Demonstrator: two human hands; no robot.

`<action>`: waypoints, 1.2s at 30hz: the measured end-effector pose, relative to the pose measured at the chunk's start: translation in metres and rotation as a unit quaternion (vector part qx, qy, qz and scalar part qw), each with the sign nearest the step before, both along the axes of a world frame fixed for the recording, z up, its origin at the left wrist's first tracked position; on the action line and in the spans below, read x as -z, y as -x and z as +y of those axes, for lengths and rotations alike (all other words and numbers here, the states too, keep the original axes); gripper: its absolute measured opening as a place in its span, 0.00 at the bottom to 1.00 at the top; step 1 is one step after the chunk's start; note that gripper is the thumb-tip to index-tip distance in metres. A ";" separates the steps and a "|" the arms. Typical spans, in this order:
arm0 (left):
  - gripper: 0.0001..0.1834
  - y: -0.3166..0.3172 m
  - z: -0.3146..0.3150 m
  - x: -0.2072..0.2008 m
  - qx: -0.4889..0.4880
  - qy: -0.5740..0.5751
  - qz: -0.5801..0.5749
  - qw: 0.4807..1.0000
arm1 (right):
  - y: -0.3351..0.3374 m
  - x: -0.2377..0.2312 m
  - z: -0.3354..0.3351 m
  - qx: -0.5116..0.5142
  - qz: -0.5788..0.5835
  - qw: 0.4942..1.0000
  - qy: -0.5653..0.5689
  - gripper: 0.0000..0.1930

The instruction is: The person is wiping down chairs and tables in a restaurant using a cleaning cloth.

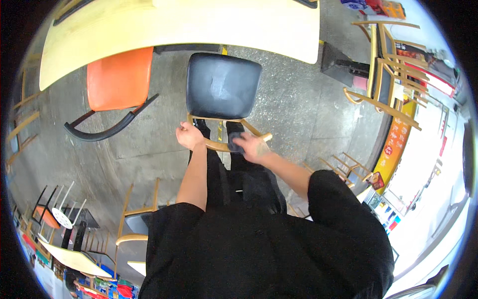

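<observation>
A chair with a black padded seat [223, 84] and a curved light-wood back rail [216, 145] stands in front of me, its back toward my body. At the left end of that rail, my left hand [189, 135] is closed around the wood. My right hand [251, 147] grips a dark grey cloth [235, 141], which lies pressed against the rail right of its middle. The fingers partly hide the cloth, and how it is folded cannot be made out.
Beyond the chair runs a long pale-yellow table [189, 25]. An orange chair [119, 79] with a black curved back stands to the left. Wooden chairs are stacked around another table at the right [393, 74]. More chairs [137, 224] stand behind on the left.
</observation>
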State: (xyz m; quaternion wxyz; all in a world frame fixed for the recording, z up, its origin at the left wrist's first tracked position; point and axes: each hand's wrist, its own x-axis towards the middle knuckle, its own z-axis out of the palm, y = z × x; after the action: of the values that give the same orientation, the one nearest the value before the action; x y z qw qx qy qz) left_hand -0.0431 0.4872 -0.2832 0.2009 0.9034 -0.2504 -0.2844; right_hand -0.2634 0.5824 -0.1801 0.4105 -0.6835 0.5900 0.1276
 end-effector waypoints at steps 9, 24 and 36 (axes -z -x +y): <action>0.28 -0.006 -0.002 -0.006 0.007 0.023 0.070 0.997 | 0.056 0.005 0.031 0.171 0.242 0.955 0.002 0.26; 0.20 -0.055 0.046 -0.012 0.109 -0.056 0.285 0.951 | -0.109 0.067 -0.103 0.318 -0.273 0.905 -0.073 0.33; 0.37 -0.023 0.005 -0.039 0.264 -0.310 0.279 0.870 | -0.090 0.250 -0.134 -0.058 -0.063 0.996 -0.040 0.26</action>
State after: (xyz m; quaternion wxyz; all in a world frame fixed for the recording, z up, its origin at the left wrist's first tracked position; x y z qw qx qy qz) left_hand -0.0200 0.4922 -0.2445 -0.1107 0.7023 -0.3123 -0.6300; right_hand -0.1732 0.4482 -0.4300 0.4653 -0.7066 0.5166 0.1314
